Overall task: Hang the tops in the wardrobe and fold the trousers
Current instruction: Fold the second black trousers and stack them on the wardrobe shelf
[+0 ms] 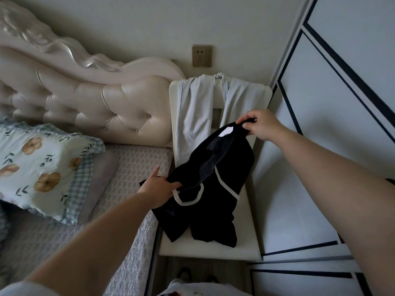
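Note:
Black shorts with white trim and a ribbed waistband hang over a white chair seat. My left hand grips one end of the waistband near the bed edge. My right hand pinches the other end, higher up, by the white label. The leg ends rest on the seat. Pale grey trousers are draped over the chair back. The wardrobe, white with dark lines on its doors, stands shut on the right.
A bed with a grey quilted cover lies on the left, touching the chair. A floral pillow lies on it below a tufted cream headboard. A wall socket sits above the chair.

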Action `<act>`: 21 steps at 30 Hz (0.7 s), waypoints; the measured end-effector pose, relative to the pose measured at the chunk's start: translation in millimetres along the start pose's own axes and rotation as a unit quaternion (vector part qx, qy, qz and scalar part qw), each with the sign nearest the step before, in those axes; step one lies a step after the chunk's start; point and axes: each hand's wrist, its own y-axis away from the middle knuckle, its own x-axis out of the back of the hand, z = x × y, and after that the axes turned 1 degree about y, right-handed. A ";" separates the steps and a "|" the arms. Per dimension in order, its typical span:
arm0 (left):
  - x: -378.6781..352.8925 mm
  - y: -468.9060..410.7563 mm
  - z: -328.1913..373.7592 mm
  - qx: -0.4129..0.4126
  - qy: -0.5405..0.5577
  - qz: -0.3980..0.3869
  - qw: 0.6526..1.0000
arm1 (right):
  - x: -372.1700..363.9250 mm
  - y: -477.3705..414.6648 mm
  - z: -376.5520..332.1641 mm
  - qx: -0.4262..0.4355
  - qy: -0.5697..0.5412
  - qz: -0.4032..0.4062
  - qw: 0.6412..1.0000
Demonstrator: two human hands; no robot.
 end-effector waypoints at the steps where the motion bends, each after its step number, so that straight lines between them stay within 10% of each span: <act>1: 1.6 -0.1 2.1 -0.005 0.010 -0.002 1.000 | -0.3 -0.9 0.7 0.001 0.000 0.004 1.000; 7: 22.7 2.3 30.2 -0.052 0.062 0.139 0.987 | -6.5 -7.7 6.8 -0.003 -0.009 0.011 1.000; 13: -1.1 2.3 68.6 -0.271 -0.044 -0.050 0.960 | -5.8 -9.2 3.6 0.000 -0.002 0.003 1.000; 21: -12.3 -12.2 88.3 -0.076 0.156 -0.003 0.985 | -2.9 -3.7 0.8 0.010 -0.001 0.002 1.000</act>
